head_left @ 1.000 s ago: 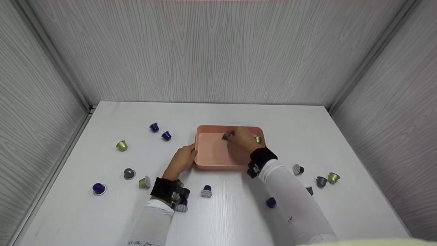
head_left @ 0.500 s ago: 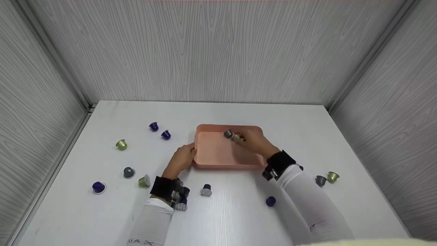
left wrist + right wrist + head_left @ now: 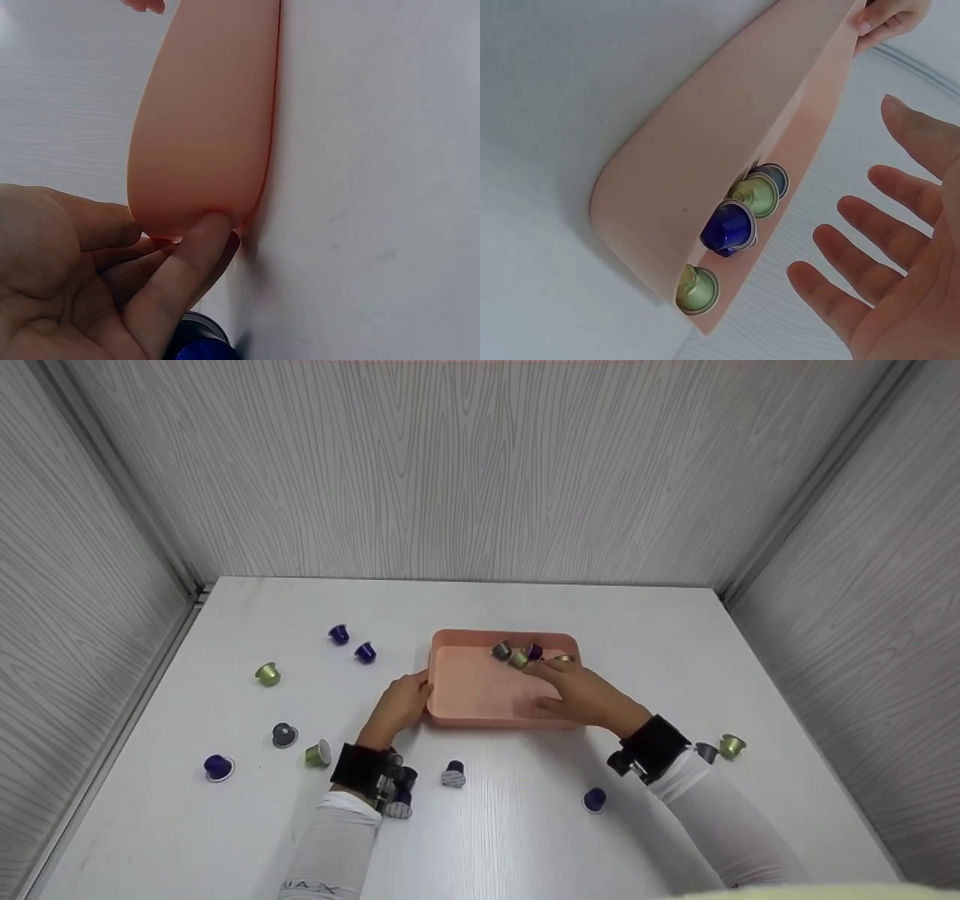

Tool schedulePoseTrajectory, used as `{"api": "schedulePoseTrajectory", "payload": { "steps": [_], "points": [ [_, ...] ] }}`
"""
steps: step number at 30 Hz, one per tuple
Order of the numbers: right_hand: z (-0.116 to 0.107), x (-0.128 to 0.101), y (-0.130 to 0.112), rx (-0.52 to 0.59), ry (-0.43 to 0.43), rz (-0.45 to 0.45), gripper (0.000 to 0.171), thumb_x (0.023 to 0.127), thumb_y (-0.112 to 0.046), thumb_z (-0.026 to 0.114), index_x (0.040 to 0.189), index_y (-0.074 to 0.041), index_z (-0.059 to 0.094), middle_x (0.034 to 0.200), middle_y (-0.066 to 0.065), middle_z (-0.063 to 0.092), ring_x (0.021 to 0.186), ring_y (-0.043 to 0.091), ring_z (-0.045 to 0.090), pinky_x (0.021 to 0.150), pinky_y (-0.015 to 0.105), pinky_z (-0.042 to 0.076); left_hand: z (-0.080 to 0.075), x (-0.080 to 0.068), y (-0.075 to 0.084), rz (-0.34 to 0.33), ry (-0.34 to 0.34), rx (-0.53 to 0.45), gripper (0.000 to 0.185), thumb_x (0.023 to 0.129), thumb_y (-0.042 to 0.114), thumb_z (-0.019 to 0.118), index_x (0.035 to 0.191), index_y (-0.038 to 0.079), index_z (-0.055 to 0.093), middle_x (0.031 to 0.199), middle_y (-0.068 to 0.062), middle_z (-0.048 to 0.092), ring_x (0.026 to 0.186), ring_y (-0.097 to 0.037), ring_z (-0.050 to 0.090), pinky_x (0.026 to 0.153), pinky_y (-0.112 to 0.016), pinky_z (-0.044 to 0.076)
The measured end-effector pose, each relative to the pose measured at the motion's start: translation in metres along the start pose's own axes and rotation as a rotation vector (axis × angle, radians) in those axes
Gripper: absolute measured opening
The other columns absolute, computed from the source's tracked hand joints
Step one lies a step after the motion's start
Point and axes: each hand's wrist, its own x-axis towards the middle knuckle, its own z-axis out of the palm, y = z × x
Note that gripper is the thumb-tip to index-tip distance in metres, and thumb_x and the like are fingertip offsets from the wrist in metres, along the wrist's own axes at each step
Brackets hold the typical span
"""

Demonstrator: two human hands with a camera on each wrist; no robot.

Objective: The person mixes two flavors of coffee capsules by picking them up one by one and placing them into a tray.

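— Pink plastic is what we are looking at mid-frame in the head view: the tray (image 3: 480, 694), its long axis running left to right across the white bench (image 3: 510, 840).

— And we are holding it at its left end. Our left hand (image 3: 401, 706) is gripping that end; the left wrist view shows a finger curled against the tray's outer wall.

— Our right hand (image 3: 581, 694) is hovering over the tray's right half, fingers spread and straight, holding nothing.

— So the capsules (image 3: 519, 655) in the tray are lying up and left of its fingertips, along the far wall. The right hand is the nearer one.

— The right wrist view is giving us what the head view blurs: four capsules in a row against that wall, two green, one blue, one grey-blue. It is not showing us the loose capsules scattered across the bench.
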Motion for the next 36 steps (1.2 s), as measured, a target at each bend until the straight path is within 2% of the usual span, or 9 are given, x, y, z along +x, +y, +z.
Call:
{"api": "schedulePoseTrajectory", "payload": {
  "steps": [6,13,21,29,36],
  "points": [
    [-0.002,-0.023,-0.007,-0.01,-0.015,-0.062,0.053,0.096,-0.03,0.065,0.143,-0.013,0.049,0.141,0.005,0.05,0.128,0.027,0.048,0.1,0.045,0.043,0.001,-0.001,-0.001,-0.023,-0.006,-0.014,0.039,0.105,0.016,0.044,0.141,0.004,0.051,0.103,-0.012,0.061,0.09,-0.026,0.056,0.081,-0.04,0.043],
    [-0.004,-0.052,-0.009,-0.036,-0.034,-0.111,0.064,0.096,-0.048,0.058,0.15,-0.018,0.041,0.148,0.006,0.044,0.135,0.025,0.041,0.105,0.045,0.037,0.001,-0.004,-0.002,0.016,0.011,-0.021,0.042,0.104,0.014,0.044,0.145,0.003,0.047,0.126,-0.016,0.06,0.1,-0.027,0.053,0.094,-0.046,0.042],
    [-0.005,-0.08,-0.009,-0.059,-0.121,-0.105,0.074,0.091,-0.058,0.057,0.153,-0.024,0.035,0.152,0.005,0.037,0.137,0.029,0.037,0.106,0.048,0.036,0.0,-0.003,0.0,-0.001,0.0,-0.003,0.041,0.105,0.015,0.043,0.143,0.002,0.048,0.116,-0.014,0.061,0.097,-0.028,0.053,0.09,-0.044,0.042],
    [-0.004,-0.098,-0.013,-0.054,-0.233,-0.124,0.076,0.088,-0.053,0.065,0.152,-0.024,0.036,0.152,0.006,0.038,0.137,0.029,0.038,0.105,0.05,0.036,0.001,-0.002,0.001,0.018,0.013,0.001,0.035,0.104,0.014,0.044,0.135,0.002,0.056,0.098,-0.011,0.06,0.089,-0.027,0.056,0.08,-0.041,0.043],
    [-0.002,-0.105,-0.017,-0.049,-0.329,-0.129,0.068,0.086,-0.044,0.073,0.146,-0.025,0.047,0.146,0.002,0.047,0.133,0.025,0.043,0.105,0.047,0.037,0.0,0.0,0.001,0.015,0.008,-0.001,0.037,0.105,0.015,0.043,0.138,0.003,0.053,0.104,-0.012,0.06,0.092,-0.027,0.055,0.082,-0.042,0.043]
  ]
}}
